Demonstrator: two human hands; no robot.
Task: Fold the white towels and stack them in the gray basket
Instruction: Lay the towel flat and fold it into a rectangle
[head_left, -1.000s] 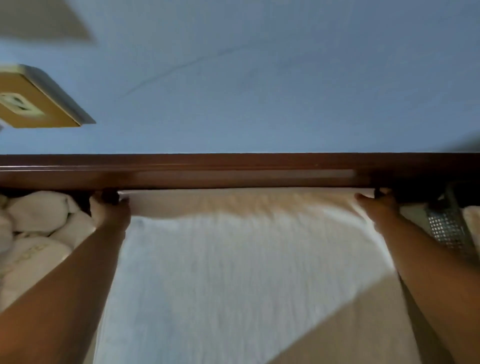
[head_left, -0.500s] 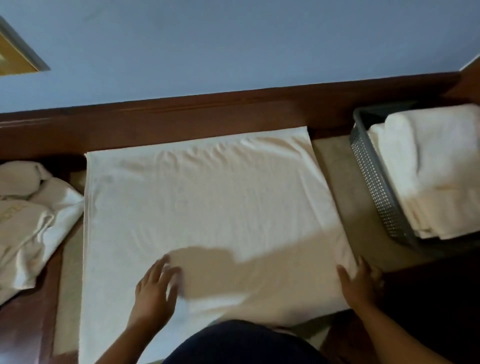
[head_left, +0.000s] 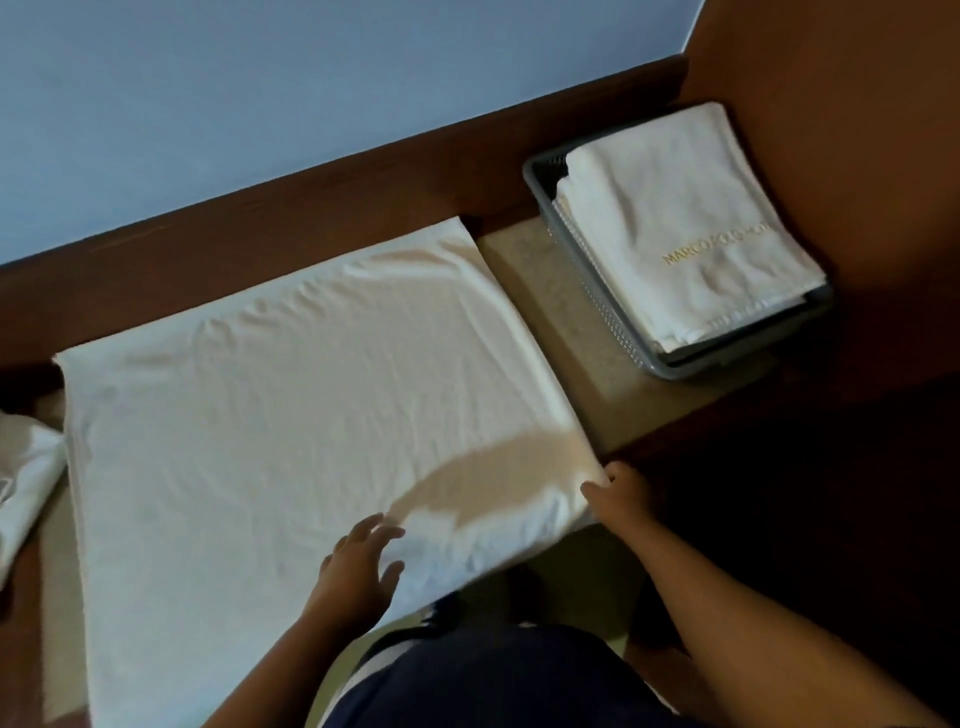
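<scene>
White towel (head_left: 291, 405) spread flat. Left hand (head_left: 358, 566) rests on it near the front edge, fingers splayed. Right hand (head_left: 621, 493) pinches its near-right corner. Gray basket (head_left: 582, 260) to the right, folded towels (head_left: 691, 228) stacked inside.

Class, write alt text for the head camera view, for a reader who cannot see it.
A white towel lies spread flat; the person's left hand rests open on its near edge and the right hand pinches its near right corner. To the right, a gray basket holds folded towels.
</scene>
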